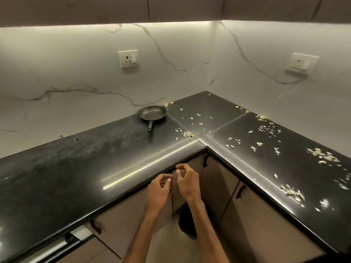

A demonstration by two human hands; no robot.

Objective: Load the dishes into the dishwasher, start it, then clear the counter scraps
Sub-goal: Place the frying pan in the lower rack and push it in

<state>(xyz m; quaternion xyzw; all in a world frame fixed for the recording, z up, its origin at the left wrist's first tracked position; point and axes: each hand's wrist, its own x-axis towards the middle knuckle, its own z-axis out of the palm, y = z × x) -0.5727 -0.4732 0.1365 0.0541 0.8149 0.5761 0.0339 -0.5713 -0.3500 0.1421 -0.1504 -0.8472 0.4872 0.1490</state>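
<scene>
Forearms come up from the bottom edge, side by side, both bare.

Left hand [159, 189]: held in the air in front of the counter's inner corner, below its front edge. Fingers loosely curled toward the thumb. I see nothing in it.

Right hand [187, 180]: just beside the left, slightly higher, not touching it. Thumb and forefinger are drawn close together and the other fingers are relaxed. Nothing shows between them.

Counter [76, 168]: black, glossy, L-shaped, and it wraps round me. One wing runs off left, the other off right. The left wing shows pale smears.

Scraps [321, 157]: pale peelings and bits, nearly all on the right wing. They are well apart from both hands, up and to my right. One heap [292, 192] sits near the front edge of that wing. A smaller cluster [187, 134] lies at the diagonal seam in the corner. It is the nearest litter to my hands, lying straight beyond them on the counter top. Thin scatter continues to the back wall.

Frying pan [152, 112]: dark, upright, nothing visible in it. It stands at the back of the left wing against the marble backsplash [76, 73], handle pointing toward me, just left of the seam.

Two wall sockets: one [128, 58] above the pan, one [302, 62] on the right wall.

Cabinet doors [218, 183] under the counter are shut, with dark handles.
</scene>
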